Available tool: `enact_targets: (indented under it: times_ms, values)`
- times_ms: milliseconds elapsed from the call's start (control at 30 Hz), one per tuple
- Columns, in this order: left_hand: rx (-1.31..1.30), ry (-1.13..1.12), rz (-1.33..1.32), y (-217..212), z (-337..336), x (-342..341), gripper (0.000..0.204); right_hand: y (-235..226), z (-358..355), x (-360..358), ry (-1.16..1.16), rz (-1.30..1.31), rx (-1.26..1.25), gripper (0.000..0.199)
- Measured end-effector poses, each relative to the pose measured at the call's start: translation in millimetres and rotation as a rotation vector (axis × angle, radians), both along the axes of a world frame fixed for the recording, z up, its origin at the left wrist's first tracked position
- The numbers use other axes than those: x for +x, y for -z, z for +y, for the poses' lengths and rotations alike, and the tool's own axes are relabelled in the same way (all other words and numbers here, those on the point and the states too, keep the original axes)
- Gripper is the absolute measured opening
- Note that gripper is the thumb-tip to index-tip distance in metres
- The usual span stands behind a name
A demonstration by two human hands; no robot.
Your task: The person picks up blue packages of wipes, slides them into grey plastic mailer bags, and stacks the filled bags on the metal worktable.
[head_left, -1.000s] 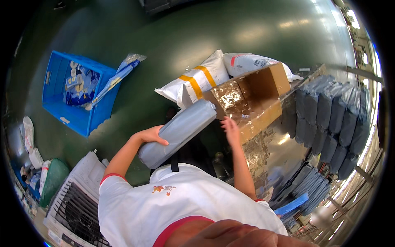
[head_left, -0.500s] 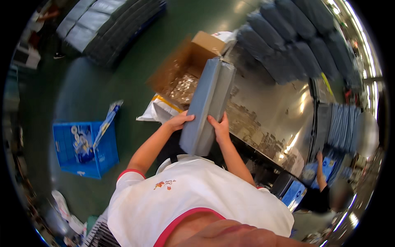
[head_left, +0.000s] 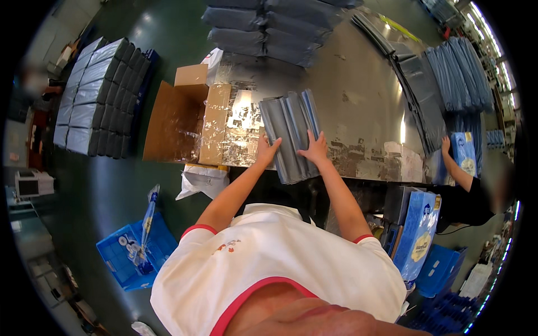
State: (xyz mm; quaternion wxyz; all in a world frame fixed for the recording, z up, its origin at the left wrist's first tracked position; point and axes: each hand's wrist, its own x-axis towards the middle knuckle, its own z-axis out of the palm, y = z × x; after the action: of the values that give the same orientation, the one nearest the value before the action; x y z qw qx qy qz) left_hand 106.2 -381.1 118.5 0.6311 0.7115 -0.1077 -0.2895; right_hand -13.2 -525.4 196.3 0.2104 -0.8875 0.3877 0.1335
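A bundle of long grey plastic packs (head_left: 287, 126) lies side by side before me, its near end reaching past the front edge of the metal table (head_left: 358, 101). My left hand (head_left: 268, 151) grips its left side, thumb toward the top. On the right part, my right hand (head_left: 315, 149) holds the bundle with thumb and fingers apart. Both palms and the underside of the packs are hidden.
An open cardboard box (head_left: 176, 120) stands left of the table. Grey packs (head_left: 269, 28) are piled at its far side, with folded grey sheets (head_left: 412, 84) at right. A co-worker's arm (head_left: 457, 168) reaches in there. A blue crate (head_left: 131, 252) sits on the floor.
The view has turned right. The grey bundle, held tilted in both hands before, is now over the table edge with its packs fanned apart, and my hands sit farther up its sides.
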Motion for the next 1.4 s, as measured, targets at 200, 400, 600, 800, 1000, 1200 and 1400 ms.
enact_targets:
  times_ms: [200,400,600,800,1000,1200,1400]
  values:
    - [0.337,0.252,-0.776,-38,-3,-17,0.048,24,38,-6,-0.080,-0.291,-0.398,0.077]
    - [0.303,0.517,-0.610,-24,-6,-5,0.047,39,43,14,0.117,-0.249,-0.390,0.073]
    - [0.182,0.468,0.131,5,-22,25,0.068,25,-6,16,0.264,-0.270,0.050,0.052]
    - [-0.161,0.458,0.819,-43,4,58,0.075,-48,47,65,0.035,-0.327,0.380,0.040]
    - [-0.438,0.146,1.075,-26,68,69,0.085,-48,114,112,-0.224,-0.167,0.342,0.040]
    - [-0.373,-0.115,1.031,11,109,75,0.088,-10,144,118,-0.333,-0.194,0.588,0.081]
    - [-0.270,0.018,0.963,21,150,91,0.084,23,151,116,-0.197,-0.169,1.188,0.070]
